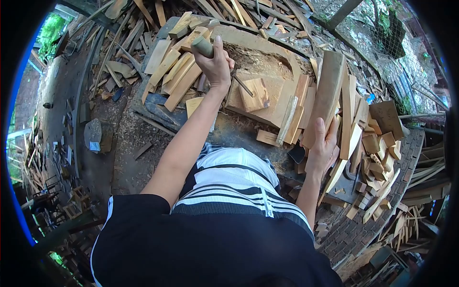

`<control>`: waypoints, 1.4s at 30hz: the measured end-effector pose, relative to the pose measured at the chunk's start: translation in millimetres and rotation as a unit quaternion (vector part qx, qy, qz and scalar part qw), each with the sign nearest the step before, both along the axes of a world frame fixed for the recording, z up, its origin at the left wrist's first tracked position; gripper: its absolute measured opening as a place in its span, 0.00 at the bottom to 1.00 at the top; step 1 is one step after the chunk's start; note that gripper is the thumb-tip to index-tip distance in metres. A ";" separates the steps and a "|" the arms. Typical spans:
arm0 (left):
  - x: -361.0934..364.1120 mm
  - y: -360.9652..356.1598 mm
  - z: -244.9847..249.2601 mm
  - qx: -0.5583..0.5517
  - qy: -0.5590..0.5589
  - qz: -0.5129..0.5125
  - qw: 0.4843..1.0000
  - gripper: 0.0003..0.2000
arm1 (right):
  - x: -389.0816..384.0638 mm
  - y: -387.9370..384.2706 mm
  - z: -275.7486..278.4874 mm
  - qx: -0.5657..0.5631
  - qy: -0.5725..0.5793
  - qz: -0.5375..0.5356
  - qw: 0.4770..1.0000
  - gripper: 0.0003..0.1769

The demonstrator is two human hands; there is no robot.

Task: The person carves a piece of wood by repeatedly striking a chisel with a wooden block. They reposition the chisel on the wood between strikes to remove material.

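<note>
My left hand (216, 67) is closed around the greenish handle of a chisel (243, 83), thumb up along it. The chisel's thin metal shaft slants down to the right, and its tip meets the top of a small pale wood block (255, 94). That block lies on a larger wooden base (273, 108). On the right, my right hand (323, 149) grips the lower end of a thick, squared length of wood (327, 95), which extends up and away from me. Part of the chisel's handle is hidden by my fingers.
Cut wood strips (178, 79) lie left of the base. Offcuts (380, 153) are heaped at the right, beside a brick surface (351, 234). Behind the bench is a hollow with wood chips (260, 62) and piled scrap. A stump (99, 135) stands on the floor at left.
</note>
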State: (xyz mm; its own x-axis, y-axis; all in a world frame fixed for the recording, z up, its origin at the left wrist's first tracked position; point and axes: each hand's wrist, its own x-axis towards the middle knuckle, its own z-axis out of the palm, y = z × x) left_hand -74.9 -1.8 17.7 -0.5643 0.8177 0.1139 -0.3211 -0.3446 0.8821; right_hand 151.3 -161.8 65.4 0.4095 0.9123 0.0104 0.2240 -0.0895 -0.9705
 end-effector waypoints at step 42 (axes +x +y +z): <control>43.3 -55.2 -49.7 0.064 0.338 -0.135 0.929 0.21 | -55.9 46.8 74.0 0.159 -0.324 0.241 0.901 0.32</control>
State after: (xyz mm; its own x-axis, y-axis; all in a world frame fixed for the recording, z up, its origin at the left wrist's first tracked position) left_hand -31.6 -57.0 -32.0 -0.1041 0.8743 0.4740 0.2008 -0.4483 0.8710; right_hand 95.4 -115.0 139.4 -0.2202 0.8915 0.3960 0.6914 0.4290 -0.5813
